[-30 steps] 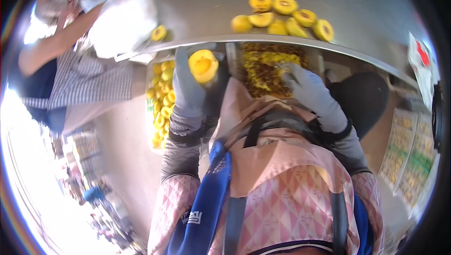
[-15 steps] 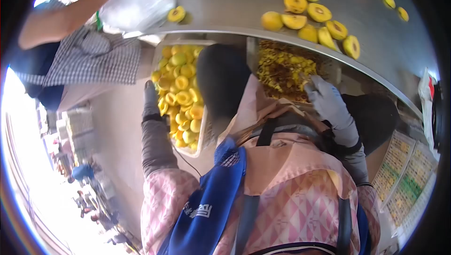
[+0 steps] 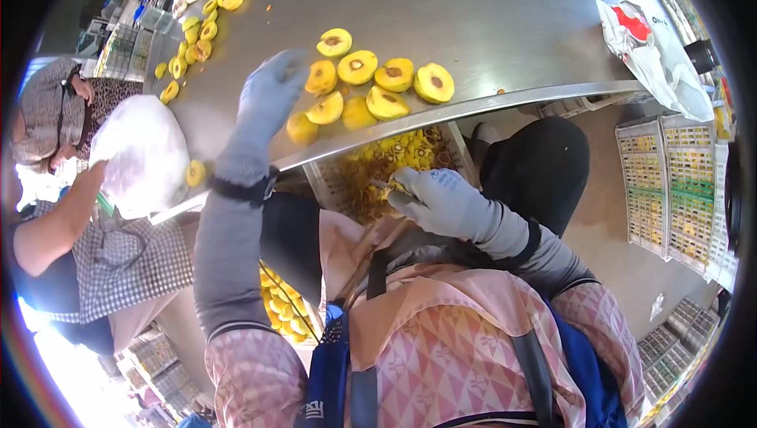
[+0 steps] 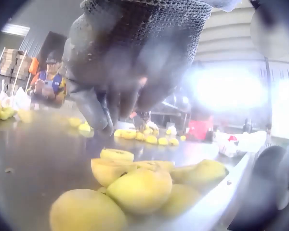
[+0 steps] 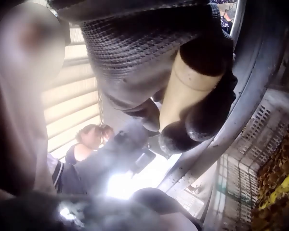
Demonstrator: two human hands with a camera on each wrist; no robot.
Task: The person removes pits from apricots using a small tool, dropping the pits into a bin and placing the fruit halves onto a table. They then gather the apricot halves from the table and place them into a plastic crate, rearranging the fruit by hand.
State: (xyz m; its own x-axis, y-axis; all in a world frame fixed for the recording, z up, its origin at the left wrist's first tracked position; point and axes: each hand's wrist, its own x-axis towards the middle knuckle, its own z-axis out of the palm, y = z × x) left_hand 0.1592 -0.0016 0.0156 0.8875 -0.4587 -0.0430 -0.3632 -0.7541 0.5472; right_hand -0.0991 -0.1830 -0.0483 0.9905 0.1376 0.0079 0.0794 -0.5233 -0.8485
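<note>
My gloved left hand (image 3: 272, 89) is over the metal table (image 3: 505, 42), close above a cluster of halved yellow peaches (image 3: 357, 68), some with brown pits showing. In the left wrist view its fingers (image 4: 98, 113) hang loosely down beyond the peach halves (image 4: 139, 190), with nothing visible in their grasp. My gloved right hand (image 3: 445, 203) grips a small tool by its pale, round handle (image 5: 190, 91). The tool's working end is small and indistinct in the head view. This hand is over a crate of pits and yellow scraps (image 3: 394, 156) below the table edge.
A crate of peach halves (image 3: 284, 306) stands low beside my left leg. At left, a person in a checked apron (image 3: 130, 262) is next to a white plastic bag (image 3: 142, 152). More peach halves (image 3: 189, 50) lie along the far left, and stacked crates (image 3: 670, 191) stand at right.
The peach half held earlier left my left hand by the crate of halves. That hand then rose from there to the table. My right hand stays over the scrap crate; the head view has turned.
</note>
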